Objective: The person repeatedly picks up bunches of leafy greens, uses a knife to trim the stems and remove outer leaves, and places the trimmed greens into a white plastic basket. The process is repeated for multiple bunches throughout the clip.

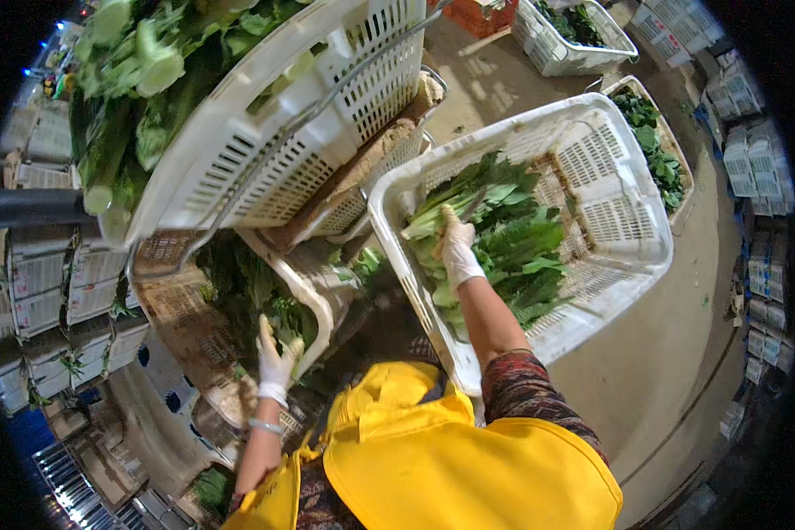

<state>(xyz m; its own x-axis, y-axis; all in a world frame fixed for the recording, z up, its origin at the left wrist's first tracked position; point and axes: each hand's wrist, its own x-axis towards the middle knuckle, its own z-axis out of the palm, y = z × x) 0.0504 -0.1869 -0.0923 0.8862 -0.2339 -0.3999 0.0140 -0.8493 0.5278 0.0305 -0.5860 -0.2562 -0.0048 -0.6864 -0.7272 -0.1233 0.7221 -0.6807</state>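
My right hand, in a pale glove, reaches into a white perforated plastic crate at the right. It grips the pale stem end of a leafy green vegetable, with a dark, blade-like thing beside it that I cannot make out clearly. More leafy greens lie under and beside the hand. My left hand, also gloved, has its fingers spread and holds nothing. It is at the near edge of a dirty white crate, just below dark leafy greens in there.
A tilted white crate with large stalked greens rises at the upper left. Crates of greens and a red crate stand beyond. Stacked white boxes line the far right.
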